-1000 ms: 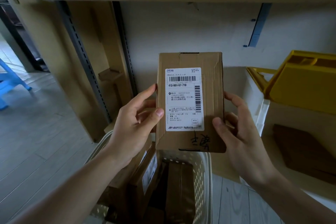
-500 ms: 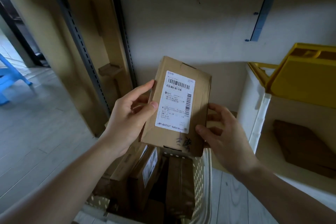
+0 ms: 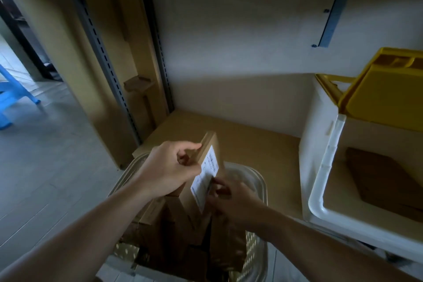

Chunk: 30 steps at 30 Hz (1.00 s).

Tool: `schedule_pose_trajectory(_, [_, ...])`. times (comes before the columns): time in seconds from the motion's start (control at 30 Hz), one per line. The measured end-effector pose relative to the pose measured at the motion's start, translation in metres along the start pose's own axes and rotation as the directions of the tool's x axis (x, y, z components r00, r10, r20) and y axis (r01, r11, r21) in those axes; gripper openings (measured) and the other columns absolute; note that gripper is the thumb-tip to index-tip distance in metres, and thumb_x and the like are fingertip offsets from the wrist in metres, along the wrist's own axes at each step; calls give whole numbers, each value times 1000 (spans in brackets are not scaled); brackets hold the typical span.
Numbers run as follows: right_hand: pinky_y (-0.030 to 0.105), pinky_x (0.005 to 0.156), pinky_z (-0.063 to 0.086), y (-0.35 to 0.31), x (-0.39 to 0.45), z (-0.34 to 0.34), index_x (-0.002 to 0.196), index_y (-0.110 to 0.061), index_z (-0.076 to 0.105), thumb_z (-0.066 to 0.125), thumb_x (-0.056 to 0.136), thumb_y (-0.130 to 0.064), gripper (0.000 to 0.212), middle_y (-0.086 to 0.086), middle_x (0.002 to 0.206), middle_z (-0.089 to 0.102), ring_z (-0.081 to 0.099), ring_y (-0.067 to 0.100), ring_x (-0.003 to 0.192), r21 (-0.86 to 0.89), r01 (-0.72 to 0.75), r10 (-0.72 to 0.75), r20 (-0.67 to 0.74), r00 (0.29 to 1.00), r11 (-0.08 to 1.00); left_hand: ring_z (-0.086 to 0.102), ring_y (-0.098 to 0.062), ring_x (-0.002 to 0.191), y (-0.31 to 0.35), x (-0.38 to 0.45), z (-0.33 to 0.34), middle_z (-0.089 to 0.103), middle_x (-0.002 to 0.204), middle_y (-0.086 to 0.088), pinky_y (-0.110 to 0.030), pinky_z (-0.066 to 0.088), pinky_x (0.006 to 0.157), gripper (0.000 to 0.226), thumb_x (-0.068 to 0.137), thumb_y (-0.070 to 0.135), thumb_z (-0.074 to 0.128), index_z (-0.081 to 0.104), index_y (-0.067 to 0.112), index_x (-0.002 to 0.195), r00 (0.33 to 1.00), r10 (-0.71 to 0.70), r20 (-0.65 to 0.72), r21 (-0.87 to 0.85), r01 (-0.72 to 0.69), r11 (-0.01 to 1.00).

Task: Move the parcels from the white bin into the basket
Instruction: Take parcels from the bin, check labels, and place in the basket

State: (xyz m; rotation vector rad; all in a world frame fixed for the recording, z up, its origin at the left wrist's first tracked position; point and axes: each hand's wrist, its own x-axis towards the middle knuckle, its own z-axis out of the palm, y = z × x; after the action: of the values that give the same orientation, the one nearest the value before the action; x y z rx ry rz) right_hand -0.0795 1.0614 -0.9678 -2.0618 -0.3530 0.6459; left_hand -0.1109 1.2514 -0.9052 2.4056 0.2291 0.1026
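**Labelled parcel held on edge over the basket**

Both hands hold a flat brown cardboard parcel with a white shipping label (image 3: 207, 174), standing on edge and tilted, its lower end down among the other brown cardboard parcels (image 3: 160, 224) that already fill the pale perforated plastic basket (image 3: 256, 242). The left hand (image 3: 168, 169) grips the parcel's upper left edge, its fingers (image 3: 190, 145) curled over the edge and the thumb against the near face. The right hand (image 3: 231, 199) is lower, at the parcel's right side beside the label; its fingers (image 3: 217, 182) are bent against the parcel's edge, though blur hides exactly how tightly they pinch it.

The basket stands on the grey wood-look floor (image 3: 45, 167) just in front of a low brown cardboard-lined shelf (image 3: 251, 139). To the right on that shelf sits the white plastic bin (image 3: 325, 167), with a dark brown flat parcel (image 3: 384, 181) lying on its floor. A yellow plastic crate (image 3: 384, 89) rests tilted on the bin's far rim. A blue plastic stool (image 3: 13, 96) stands at far left.
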Motion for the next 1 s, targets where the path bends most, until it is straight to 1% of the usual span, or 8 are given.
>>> schedule_pose_trajectory(0.1, [47, 96, 59, 10, 10, 16, 130, -37, 63, 67, 73, -57, 61, -6, 113, 76, 74, 17, 104, 85, -44, 38, 70, 997, 995, 62, 11, 79, -9, 3, 14, 70, 104, 20, -2, 41, 62, 52, 83, 34, 76, 63, 40, 133, 996, -2, 94, 107, -8, 994])
schedule_pose_trajectory(0.17, [48, 96, 59, 16, 17, 29, 140, -37, 56, 68, 69, -59, 76, -2, 114, 77, 74, 21, 104, 153, -88, 65, 146, 987, 984, 65, 6, 78, -17, 6, 25, 74, 91, 17, -13, 49, 65, 38, 79, 35, 73, 73, 35, 118, 991, -2, 133, 132, -15, 991])
schedule_pose_trajectory(0.27, [46, 90, 61, 16, 27, 40, 131, -31, 61, 65, 81, -29, 50, 5, 105, 77, 75, 25, 97, 189, -156, 117, 206, 972, 969, 65, -6, 62, -29, 12, 45, 69, 67, 8, -38, 56, 62, 18, 71, 39, 60, 69, 26, 81, 990, -36, 135, 250, 1, 968])
schedule_pose_trajectory(0.4, [45, 83, 62, 17, 38, 49, 115, -32, 68, 60, 77, -36, 39, 3, 107, 73, 73, 26, 97, 118, -146, 121, 197, 973, 982, 57, -9, 54, -35, 16, 59, 60, 60, 6, -26, 38, 51, 13, 76, 31, 58, 56, 24, 65, 984, -37, 175, 332, -24, 943])
schedule_pose_trajectory(0.5, [50, 87, 62, 24, 48, 53, 121, -35, 67, 54, 67, -54, 59, 0, 117, 72, 72, 25, 100, 115, -165, 137, 222, 965, 980, 59, -7, 56, -42, 20, 61, 63, 64, 5, -23, 38, 51, 15, 83, 28, 59, 59, 23, 69, 979, -70, 193, 354, -2, 935])
schedule_pose_trajectory(0.63, [36, 81, 53, 17, 39, 54, 101, -36, 64, 51, 99, -36, 14, -7, 94, 67, 63, 12, 83, 57, -169, 151, 240, 959, 984, 61, -6, 61, -50, 22, 65, 63, 66, 5, -23, 42, 55, 14, 83, 28, 65, 62, 22, 71, 963, -107, 246, 368, 9, 930])
schedule_pose_trajectory(0.77, [22, 83, 50, 27, 46, 59, 114, -29, 63, 46, 108, -20, 20, -7, 109, 68, 60, 6, 89, 22, -171, 157, 287, 945, 985, 65, -12, 72, -49, 24, 72, 66, 76, 3, -27, 51, 63, 10, 85, 26, 63, 66, 20, 78, 952, -132, 277, 423, 3, 906])
schedule_pose_trajectory(1.0, [44, 105, 52, 36, 62, 69, 147, -8, 47, 46, 105, -11, 42, 18, 138, 62, 63, 34, 122, -96, -130, 148, 218, 965, 987, 68, -25, 103, -46, 28, 83, 67, 113, -8, -36, 55, 89, 17, 96, 16, 58, 66, 14, 111, 908, -205, 366, 555, -36, 831])
